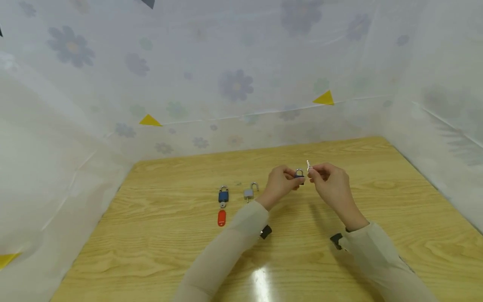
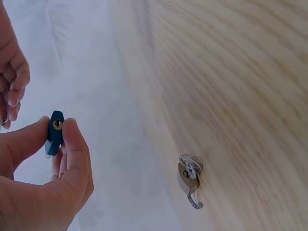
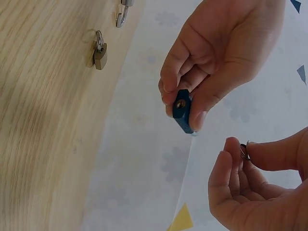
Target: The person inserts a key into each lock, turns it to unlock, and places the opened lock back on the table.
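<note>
**Padlock and key held above wooden table**

While both arms reach over the wooden table (image 1: 377, 201), the left hand (image 1: 278, 184) pinches a small blue padlock (image 1: 299, 175) between thumb and fingers, keyhole end facing the right hand (image 1: 331, 181). That hand, just right of the lock, pinches a silver key (image 1: 308, 165) by its ring between thumb and forefinger. Left of the hands, on the tabletop, lie another blue padlock (image 1: 223, 195) with a red key tag (image 1: 222, 217) and a silver padlock (image 1: 250, 191), shackle open.
</note>
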